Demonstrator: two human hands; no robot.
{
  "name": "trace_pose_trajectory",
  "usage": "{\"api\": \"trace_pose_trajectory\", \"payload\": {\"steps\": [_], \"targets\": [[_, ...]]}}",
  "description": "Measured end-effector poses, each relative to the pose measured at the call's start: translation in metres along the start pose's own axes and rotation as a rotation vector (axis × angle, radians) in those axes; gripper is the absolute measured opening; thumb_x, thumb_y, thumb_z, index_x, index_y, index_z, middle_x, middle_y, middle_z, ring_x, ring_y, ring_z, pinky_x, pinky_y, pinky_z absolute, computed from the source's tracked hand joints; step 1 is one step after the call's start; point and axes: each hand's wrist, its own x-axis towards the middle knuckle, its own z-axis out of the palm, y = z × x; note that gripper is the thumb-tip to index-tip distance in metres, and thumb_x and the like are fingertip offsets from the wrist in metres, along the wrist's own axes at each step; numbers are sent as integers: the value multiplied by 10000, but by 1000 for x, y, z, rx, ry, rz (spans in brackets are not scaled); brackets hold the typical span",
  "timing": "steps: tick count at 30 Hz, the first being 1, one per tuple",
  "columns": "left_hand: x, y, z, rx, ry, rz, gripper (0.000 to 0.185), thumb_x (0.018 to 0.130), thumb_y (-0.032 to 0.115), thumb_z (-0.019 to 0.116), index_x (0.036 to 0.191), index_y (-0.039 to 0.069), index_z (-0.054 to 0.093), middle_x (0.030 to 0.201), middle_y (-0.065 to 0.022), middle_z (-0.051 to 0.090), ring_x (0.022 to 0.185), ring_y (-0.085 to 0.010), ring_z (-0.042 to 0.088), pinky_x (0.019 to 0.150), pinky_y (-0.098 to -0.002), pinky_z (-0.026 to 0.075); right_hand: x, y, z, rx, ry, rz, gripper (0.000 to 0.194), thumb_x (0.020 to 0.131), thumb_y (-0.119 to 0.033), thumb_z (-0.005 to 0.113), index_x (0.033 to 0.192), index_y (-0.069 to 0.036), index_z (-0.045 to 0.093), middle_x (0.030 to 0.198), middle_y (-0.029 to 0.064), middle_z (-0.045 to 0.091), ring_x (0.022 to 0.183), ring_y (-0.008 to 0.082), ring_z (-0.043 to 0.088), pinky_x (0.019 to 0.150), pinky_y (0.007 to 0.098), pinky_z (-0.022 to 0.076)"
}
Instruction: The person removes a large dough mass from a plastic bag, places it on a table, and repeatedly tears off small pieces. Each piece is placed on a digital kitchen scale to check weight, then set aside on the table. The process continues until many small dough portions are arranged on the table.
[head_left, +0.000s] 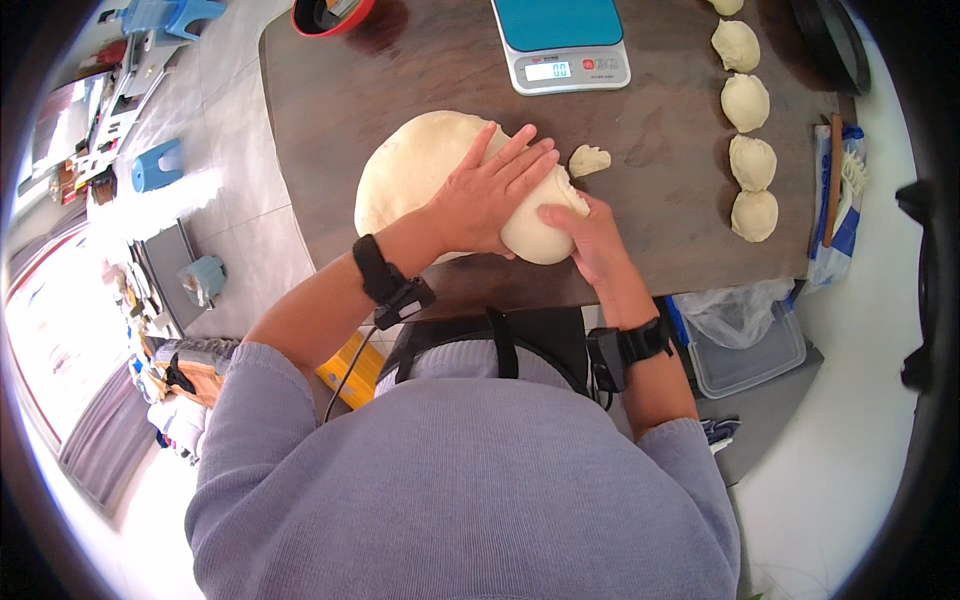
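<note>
A large, smooth mass of pale dough (412, 165) rests on the brown tabletop (660, 247). My left hand (499, 187) lies flat across its right part, fingers spread and pointing away from me. Around the right end of the dough, my right hand (592, 232) has its thumb on top and its fingers curled underneath, mostly hidden. A bulge of dough (541, 229) shows between the two hands, with a torn, rough edge at its upper right. Just beyond that edge sits a small torn scrap of dough (589, 160).
A digital kitchen scale (566, 45) with a blue-green top stands at the far side. Several dough balls (748, 163) form a column at the right. Farther right are a dark pan (832, 45) and a wooden stick (832, 180) on a plastic packet. A red-rimmed bowl (330, 19) stands far left.
</note>
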Motion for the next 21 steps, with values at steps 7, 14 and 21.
{"api": "trace_pose_trajectory", "payload": {"steps": [7, 14, 21], "targets": [[29, -3, 28, -113, -68, -33, 428, 667, 251, 728, 1045, 80, 627, 958, -94, 669, 1046, -239, 600, 1136, -477, 239, -15, -12, -11, -38, 32, -1, 425, 808, -130, 726, 1168, 49, 586, 1033, 106, 662, 888, 166, 648, 791, 306, 526], [27, 4, 24, -223, 64, -77, 197, 619, 179, 698, 796, 111, 642, 723, -66, 635, 801, -248, 614, 1024, -417, 359, -22, -41, -12, -75, 25, 39, 382, 820, -145, 712, 1128, 53, 602, 1016, 103, 665, 877, 166, 653, 777, 312, 531], [5, 11, 14, -242, 180, -100, 232, 608, 113, 688, 834, 110, 632, 851, -45, 610, 982, -243, 575, 1098, -499, 253, -29, -37, -5, -303, 76, -38, 364, 831, -120, 697, 1141, 48, 606, 1038, 84, 665, 904, 148, 644, 812, 303, 521]]}}
